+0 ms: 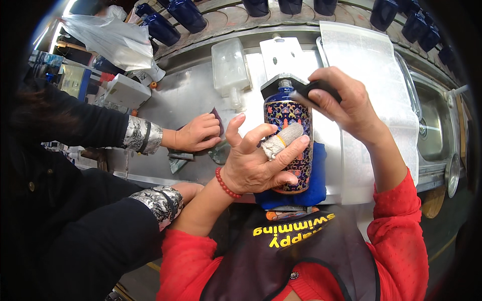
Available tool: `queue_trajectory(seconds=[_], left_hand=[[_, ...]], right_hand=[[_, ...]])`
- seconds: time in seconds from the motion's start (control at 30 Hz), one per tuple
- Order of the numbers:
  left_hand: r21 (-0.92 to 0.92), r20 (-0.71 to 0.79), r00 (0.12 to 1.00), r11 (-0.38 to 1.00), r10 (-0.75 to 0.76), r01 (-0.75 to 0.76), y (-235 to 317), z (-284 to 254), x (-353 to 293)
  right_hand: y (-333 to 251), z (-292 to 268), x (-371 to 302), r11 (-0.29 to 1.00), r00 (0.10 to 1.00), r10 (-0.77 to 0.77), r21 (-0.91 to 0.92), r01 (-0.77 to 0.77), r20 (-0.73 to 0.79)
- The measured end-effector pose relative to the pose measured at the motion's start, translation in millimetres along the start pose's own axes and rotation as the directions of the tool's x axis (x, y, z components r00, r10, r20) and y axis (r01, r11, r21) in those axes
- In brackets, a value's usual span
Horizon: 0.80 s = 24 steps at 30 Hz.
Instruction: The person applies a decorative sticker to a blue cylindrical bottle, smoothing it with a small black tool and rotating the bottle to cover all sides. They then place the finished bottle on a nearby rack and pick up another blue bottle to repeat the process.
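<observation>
A dark blue bottle [295, 113] with a colourful floral pattern lies with its clear neck pointing away from me. Its neck end rests by a dark angular support, its base on a blue cloth [318, 175]. My left hand [256, 163] is spread over the bottle's side, fingers apart. One of its fingers wears a grey cloth finger cover [287, 139] tied with a yellow band. Closed in my right hand [351, 103] is a black-handled tool [326, 89]. Its pale, blade-like end is blurred at the bottle's shoulder, so the exact kind cannot be made out.
At my left, a co-worker's hand [198, 133] presses on dark pieces on the metal table. A clear empty-looking bottle [231, 65] and a white block [281, 57] lie beyond. White sheeting [371, 115] covers the right side, before a sink [433, 120]. Blue bottles [187, 16] line the back.
</observation>
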<state>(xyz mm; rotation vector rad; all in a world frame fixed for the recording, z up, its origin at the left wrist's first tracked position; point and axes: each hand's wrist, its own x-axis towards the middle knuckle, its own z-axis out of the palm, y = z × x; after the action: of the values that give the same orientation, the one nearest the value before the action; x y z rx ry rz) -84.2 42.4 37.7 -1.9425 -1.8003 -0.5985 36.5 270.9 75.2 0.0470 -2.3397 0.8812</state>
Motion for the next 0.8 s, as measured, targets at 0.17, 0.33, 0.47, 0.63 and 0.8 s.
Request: queue_trajectory(seconds=[0.17, 0.33, 0.47, 0.63, 0.8], left_hand=[[0.002, -0.029, 0.999, 0.999, 0.033, -0.033, 2, 1, 6], [0.002, 0.007, 0.998, 0.998, 0.057, -0.057, 2, 1, 11], [-0.002, -0.029, 0.998, 0.998, 0.055, -0.055, 1, 2, 10], [-0.017, -0.036, 0.998, 0.999, 0.043, -0.044, 1, 4, 8], [-0.023, -0.037, 0.999, 0.999, 0.039, -0.04, 2, 3, 8]], right_hand=[[4, 1, -7, 0.95, 0.974, 0.225, 0.221, -0.22, 0.005], [1, 9, -25, 0.99, 0.998, 0.023, -0.137, -0.031, -0.062], [-2, 20, -34, 0.951, 0.984, -0.158, -0.257, 0.173, 0.078], [-6, 26, -38, 0.926, 0.99, -0.128, -0.349, 0.142, 0.061], [-7, 26, -39, 0.913, 0.99, -0.129, -0.384, 0.138, 0.049]])
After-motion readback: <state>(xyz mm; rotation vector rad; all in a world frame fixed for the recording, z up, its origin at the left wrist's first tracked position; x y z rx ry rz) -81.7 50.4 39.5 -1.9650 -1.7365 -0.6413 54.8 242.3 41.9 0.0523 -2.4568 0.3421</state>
